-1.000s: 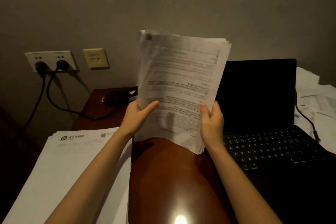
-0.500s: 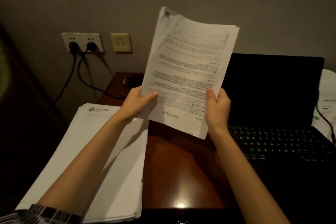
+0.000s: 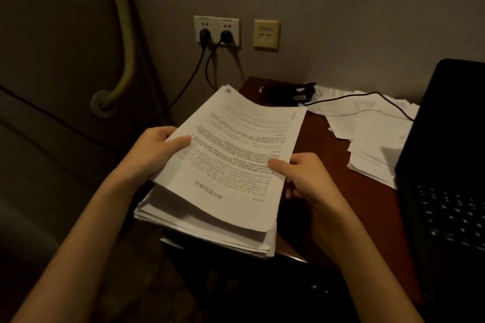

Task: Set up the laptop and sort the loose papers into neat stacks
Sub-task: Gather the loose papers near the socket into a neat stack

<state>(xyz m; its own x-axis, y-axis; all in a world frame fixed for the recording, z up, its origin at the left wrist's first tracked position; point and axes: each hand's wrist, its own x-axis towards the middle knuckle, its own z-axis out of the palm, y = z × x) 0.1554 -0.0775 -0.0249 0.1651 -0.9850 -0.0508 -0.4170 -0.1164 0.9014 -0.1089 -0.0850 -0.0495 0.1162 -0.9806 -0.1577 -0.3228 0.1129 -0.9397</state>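
Observation:
A sheaf of printed papers [image 3: 236,155] hangs low over a thick white paper stack [image 3: 210,233] on the left end of the brown desk [image 3: 367,207]. My left hand [image 3: 154,151] grips the sheaf's left edge, thumb on top. Its right edge is pinched by my right hand [image 3: 307,178]. The near edge of the sheaf rests close on the stack. An open black laptop [image 3: 446,165] stands at the right, screen dark. Loose white sheets [image 3: 372,136] lie in a heap between the stack and the laptop.
A black power adapter [image 3: 288,92] lies at the desk's back edge, its cable [image 3: 367,98] running over the loose sheets to the laptop. Two plugs sit in the wall socket [image 3: 216,31], beside a beige wall plate [image 3: 266,34]. A padded seat back fills the left.
Both hands have lowered the sheaf from upright in front of the wall down flat onto the left stack. My view has turned left and down.

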